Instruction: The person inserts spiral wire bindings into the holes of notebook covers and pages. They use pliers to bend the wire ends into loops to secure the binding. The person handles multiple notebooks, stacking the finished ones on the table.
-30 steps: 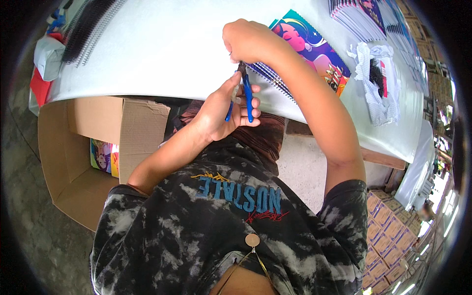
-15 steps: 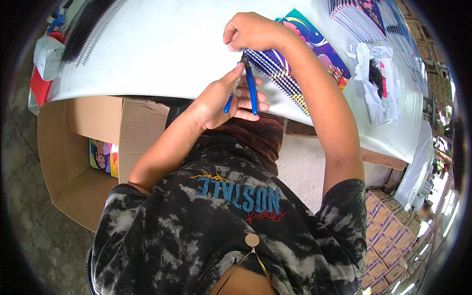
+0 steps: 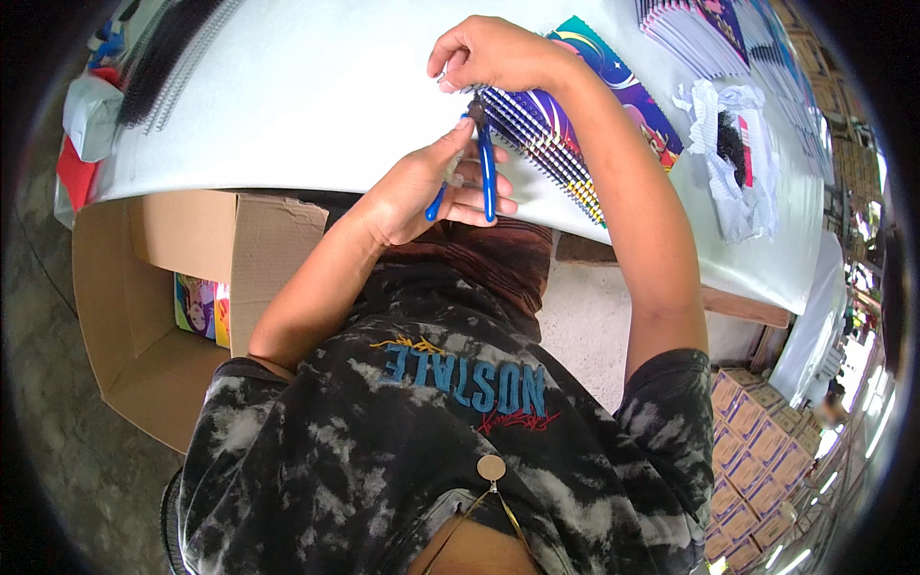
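My left hand grips blue-handled pliers, with the jaws pointing up at the end of a black wire spiral. The spiral binds a colourful notebook that lies on the white table near its front edge. My right hand pinches the notebook's spiral corner just above the pliers' jaws. The two hands are close together over the table's edge.
An open cardboard box with colourful notebooks inside stands on the floor at my left. Black wire spirals lie at the table's far left. A stack of notebooks and a crumpled plastic bag lie at the right. Stacked cartons are at the lower right.
My left hand has tilted the pliers and brought the jaws up to the spiral's end. The right hand and the notebook's corner shifted slightly.
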Action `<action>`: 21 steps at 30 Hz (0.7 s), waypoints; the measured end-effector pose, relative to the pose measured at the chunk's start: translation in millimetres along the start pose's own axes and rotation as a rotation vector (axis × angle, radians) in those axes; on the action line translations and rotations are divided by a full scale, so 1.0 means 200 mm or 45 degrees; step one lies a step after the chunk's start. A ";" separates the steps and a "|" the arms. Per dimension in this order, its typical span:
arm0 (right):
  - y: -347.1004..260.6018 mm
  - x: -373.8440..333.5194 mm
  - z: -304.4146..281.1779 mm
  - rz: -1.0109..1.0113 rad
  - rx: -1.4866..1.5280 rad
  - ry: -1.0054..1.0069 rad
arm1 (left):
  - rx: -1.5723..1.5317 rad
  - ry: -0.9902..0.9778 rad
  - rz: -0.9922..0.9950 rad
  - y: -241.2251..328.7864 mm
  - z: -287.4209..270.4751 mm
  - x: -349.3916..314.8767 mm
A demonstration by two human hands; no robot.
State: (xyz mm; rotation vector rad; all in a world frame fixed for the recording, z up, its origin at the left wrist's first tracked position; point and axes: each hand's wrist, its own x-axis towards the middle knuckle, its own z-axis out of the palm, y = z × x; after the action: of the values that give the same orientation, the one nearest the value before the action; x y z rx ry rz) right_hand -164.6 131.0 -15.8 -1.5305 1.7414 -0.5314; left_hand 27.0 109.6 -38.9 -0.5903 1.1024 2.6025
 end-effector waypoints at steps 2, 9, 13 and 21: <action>0.01 0.01 0.01 -0.001 0.032 0.020 | 0.000 -0.010 -0.016 0.02 -0.01 -0.02; 0.01 0.00 0.01 0.004 0.020 0.041 | -0.067 -0.044 -0.075 0.03 -0.01 -0.01; 0.01 0.00 0.01 -0.019 0.038 0.051 | -0.038 0.062 -0.061 0.03 0.00 0.01; 0.02 -0.01 0.02 -0.055 0.092 0.075 | -0.009 0.187 -0.067 0.04 0.06 0.00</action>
State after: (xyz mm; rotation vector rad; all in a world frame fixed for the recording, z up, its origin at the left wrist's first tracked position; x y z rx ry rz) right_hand -163.8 134.4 -20.0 -1.5180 1.7177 -0.6603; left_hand 21.8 113.4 -26.2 -0.8118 1.1049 2.5533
